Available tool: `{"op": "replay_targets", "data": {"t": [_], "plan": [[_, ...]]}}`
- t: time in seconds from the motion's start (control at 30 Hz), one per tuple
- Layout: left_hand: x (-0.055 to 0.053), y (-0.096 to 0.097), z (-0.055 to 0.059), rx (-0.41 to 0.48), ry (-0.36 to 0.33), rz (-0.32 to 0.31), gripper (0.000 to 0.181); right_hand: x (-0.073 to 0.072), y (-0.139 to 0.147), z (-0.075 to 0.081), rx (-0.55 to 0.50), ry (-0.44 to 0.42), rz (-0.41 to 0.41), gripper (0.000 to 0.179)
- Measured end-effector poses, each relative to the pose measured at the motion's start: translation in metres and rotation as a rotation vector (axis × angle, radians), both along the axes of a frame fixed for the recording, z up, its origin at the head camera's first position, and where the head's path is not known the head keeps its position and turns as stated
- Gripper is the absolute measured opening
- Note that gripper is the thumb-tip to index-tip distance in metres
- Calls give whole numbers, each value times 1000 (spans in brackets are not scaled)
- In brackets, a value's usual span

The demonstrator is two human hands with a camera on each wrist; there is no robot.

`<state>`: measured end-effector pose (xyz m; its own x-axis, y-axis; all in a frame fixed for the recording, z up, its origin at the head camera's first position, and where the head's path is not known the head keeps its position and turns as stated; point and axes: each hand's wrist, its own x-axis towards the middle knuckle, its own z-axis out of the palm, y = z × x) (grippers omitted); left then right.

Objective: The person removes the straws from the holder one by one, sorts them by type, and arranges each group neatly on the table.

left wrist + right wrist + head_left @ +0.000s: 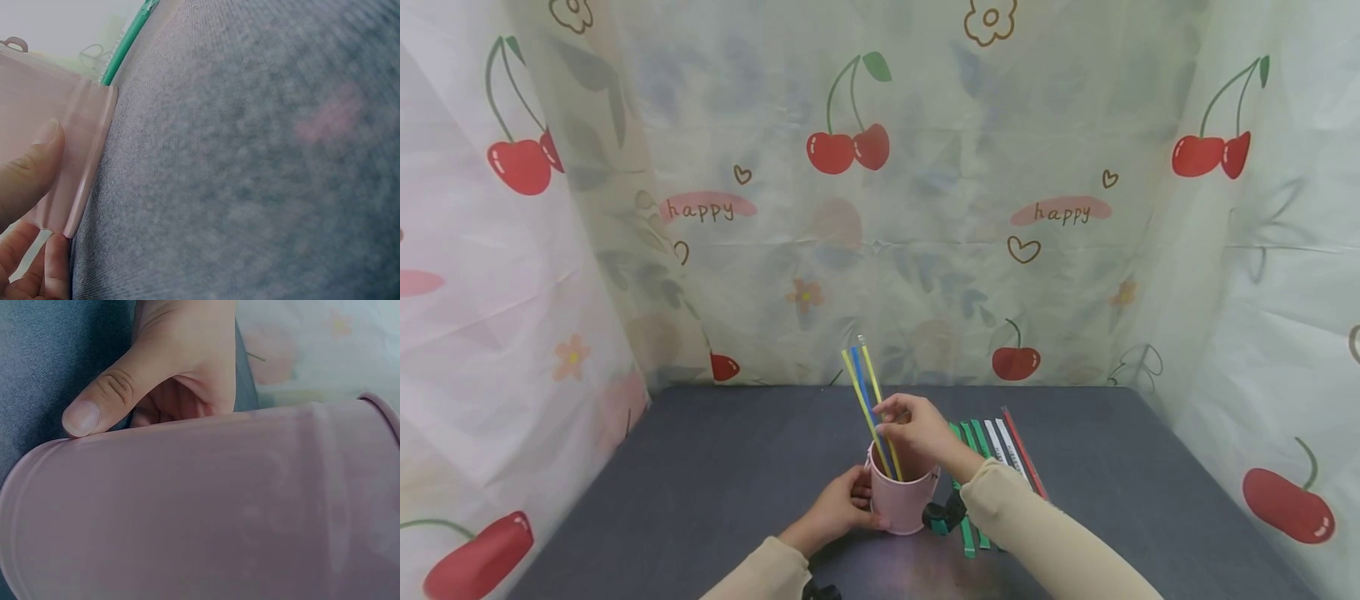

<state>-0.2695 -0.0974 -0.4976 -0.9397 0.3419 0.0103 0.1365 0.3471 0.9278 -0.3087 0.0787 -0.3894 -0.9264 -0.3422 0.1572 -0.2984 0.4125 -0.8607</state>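
Note:
A pink bucket (pixel 901 504) stands upright on the dark table, with two yellow straws and a blue straw (pixel 859 367) leaning up and left out of it. My left hand (pixel 842 504) holds its left side low down, thumb (pixel 37 165) across the wall and fingers (pixel 56 262) around the other side. Above the rim, my right hand (pixel 925 429) pinches the right-hand yellow straw (pixel 870 367) between thumb and fingers. The straws' lower ends are hidden inside the bucket. In the right wrist view, the bucket wall (pixel 187 512) fills the lower part.
Right of the bucket, several green straws (pixel 982 437), two white straws (pixel 1013 446) and a red straw (pixel 1022 450) lie side by side, partly under my right forearm. A printed curtain (pixel 910 275) surrounds the dark table (pixel 737 450) at the back and sides.

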Motion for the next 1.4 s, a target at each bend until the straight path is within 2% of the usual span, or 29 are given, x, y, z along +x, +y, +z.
{"op": "replay_targets", "data": {"t": [0.37,0.53,0.87,1.1,1.4], "plan": [[0,0,1,2,6,-9,68,1,2,2,127,7,56,22],[-1,0,1,4,5,-7,68,-1,3,1,136,9,76,21],[0,-1,0,7,14,-5,67,-2,6,-1,70,24,79,21],[0,0,0,4,5,-2,67,1,9,2,2,-35,64,23],[-1,-1,0,14,11,1,66,0,10,0,-88,-51,42,22]]}}
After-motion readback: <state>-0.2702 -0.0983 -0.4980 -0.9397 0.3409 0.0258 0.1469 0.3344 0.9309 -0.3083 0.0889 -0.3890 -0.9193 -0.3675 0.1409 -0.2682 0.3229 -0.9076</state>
